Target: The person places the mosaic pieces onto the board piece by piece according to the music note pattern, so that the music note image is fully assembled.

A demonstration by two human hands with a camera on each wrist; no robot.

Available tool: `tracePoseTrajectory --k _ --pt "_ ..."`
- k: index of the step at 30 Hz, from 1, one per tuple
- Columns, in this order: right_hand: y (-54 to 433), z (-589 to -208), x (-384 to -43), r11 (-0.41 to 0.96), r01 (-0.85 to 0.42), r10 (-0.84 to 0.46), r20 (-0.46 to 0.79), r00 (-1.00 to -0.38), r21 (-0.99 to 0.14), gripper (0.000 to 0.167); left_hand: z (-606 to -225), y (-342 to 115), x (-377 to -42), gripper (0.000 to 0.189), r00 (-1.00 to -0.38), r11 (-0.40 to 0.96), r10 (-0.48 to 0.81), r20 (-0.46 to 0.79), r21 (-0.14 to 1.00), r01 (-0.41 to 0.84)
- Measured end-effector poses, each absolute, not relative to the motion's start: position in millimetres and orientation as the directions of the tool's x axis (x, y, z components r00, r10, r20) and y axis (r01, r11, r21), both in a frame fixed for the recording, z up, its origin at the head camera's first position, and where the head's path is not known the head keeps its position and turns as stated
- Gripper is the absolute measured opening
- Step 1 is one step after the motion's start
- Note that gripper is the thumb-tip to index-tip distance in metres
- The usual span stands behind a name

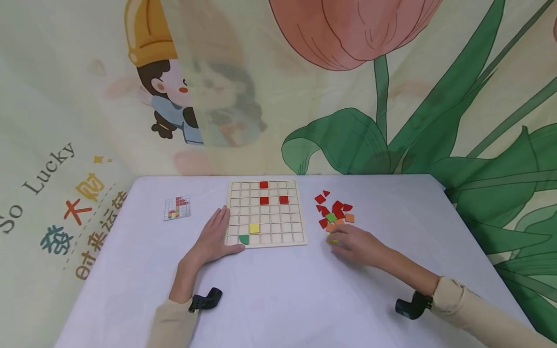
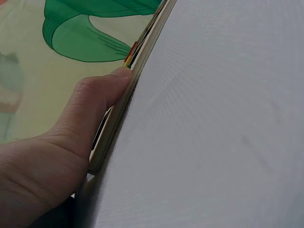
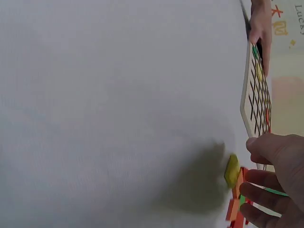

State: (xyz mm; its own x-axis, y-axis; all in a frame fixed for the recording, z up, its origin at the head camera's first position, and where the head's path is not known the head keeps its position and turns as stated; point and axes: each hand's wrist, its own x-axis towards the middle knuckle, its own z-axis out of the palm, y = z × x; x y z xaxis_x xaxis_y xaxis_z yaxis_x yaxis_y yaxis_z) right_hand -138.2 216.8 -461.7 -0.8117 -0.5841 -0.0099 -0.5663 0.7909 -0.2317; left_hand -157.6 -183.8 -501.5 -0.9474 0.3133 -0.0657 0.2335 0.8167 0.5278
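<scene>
Yellow-green, the small piece (image 1: 332, 240) lies at my right hand's (image 1: 359, 245) loosely parted, empty fingers, touching or not I cannot tell, its visible length running sideways, one end toward the wooden board (image 1: 266, 210), whose near-left corner my left hand (image 1: 213, 239) steadies, outspread.

The left sleeve (image 1: 171, 323) and the right sleeve (image 1: 472, 309) were plain beige. The left wrist camera (image 1: 211, 298) and the right wrist camera (image 1: 411, 307) were black, each with a bent body.
</scene>
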Motion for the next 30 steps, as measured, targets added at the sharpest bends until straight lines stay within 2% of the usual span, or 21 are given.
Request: tracePoseTrajectory --k 6,10,17,25,30 --pt "233.4 -458.5 -168.9 0.847 -0.502 -0.511 -0.007 -0.859 -0.176 0.031 -501.9 -183.4 -157.1 0.113 -0.948 0.820 0.310 -0.077 0.527 0.226" --pt "234.6 -461.2 -180.8 0.830 -0.538 -0.541 0.016 -0.841 -0.147 0.029 -502.7 -183.9 -156.8 0.113 -0.947 0.822 0.312 -0.077 0.522 0.229" --pt "224.1 -461.2 -191.3 0.821 -0.562 -0.567 -0.029 -0.823 -0.102 0.034 -502.2 -183.9 -158.0 0.113 -0.945 0.820 0.317 -0.078 0.522 0.232" --pt "215.7 -460.9 -205.5 0.824 -0.560 -0.565 -0.042 -0.824 -0.084 0.020 -503.1 -185.0 -158.4 0.113 -0.945 0.818 0.318 -0.074 0.525 0.234" --pt "212.3 -459.7 -208.7 0.810 -0.586 -0.586 -0.071 -0.807 -0.035 0.018 -502.2 -185.3 -157.8 0.113 -0.944 0.818 0.321 -0.075 0.524 0.237"
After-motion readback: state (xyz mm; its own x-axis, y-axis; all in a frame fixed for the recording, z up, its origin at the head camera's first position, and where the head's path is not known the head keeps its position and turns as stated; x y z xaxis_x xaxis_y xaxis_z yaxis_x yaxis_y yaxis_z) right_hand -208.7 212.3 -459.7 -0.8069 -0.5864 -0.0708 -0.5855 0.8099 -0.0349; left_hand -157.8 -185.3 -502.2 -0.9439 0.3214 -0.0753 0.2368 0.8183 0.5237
